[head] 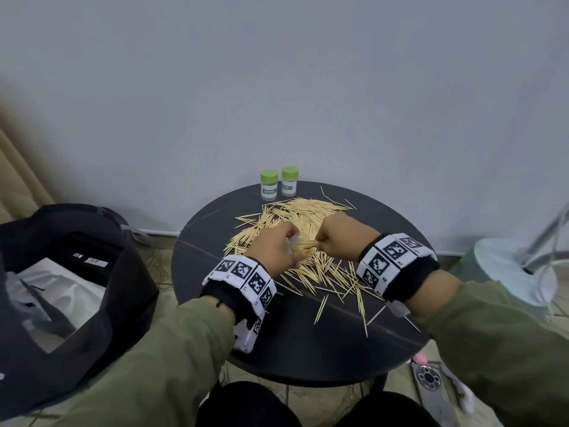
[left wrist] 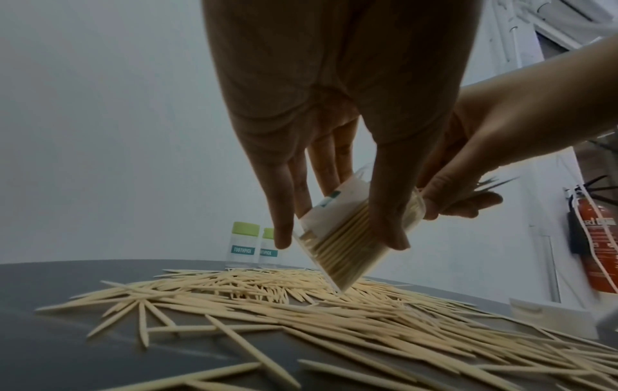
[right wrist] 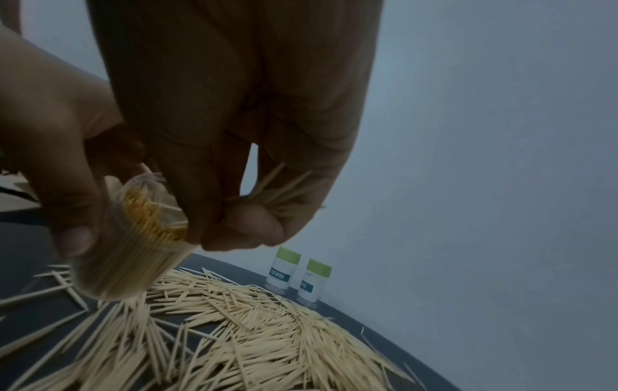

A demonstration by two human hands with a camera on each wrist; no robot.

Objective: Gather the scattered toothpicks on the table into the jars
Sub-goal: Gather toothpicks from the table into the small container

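The left hand grips an open clear jar, fingers and thumb wrapped round its wall, tilted with its mouth turned toward the right hand. The right hand pinches a small bundle of toothpicks between thumb and fingertips, right at the jar's mouth. Both hands hang just above the middle of the round dark tabletop.

The step in hand looks like feeding this bundle into the jar. To do it well, the sticks should be lined up parallel with the ones already inside and slid in along the jar's axis, tips first. The jar already looks nearly full, so a crossed stick would likely jam at the rim and spill others. Keeping the jar tilted rather than flat should let the sticks settle toward the base. A small bundle is probably the better choice here, since little room is left.

The toothpicks are thin, pale wooden sticks pointed at both ends. The scattered toothpicks lie as a dense heap across the middle of the tabletop, with looser strays toward the near and right edges. A few have strayed toward the far edge. Most of the task appears still to do.

Two more jars stand upright side by side at the far edge, the left capped jar and the right capped jar. Each has a green lid and a teal label reading TOOTHPICK.
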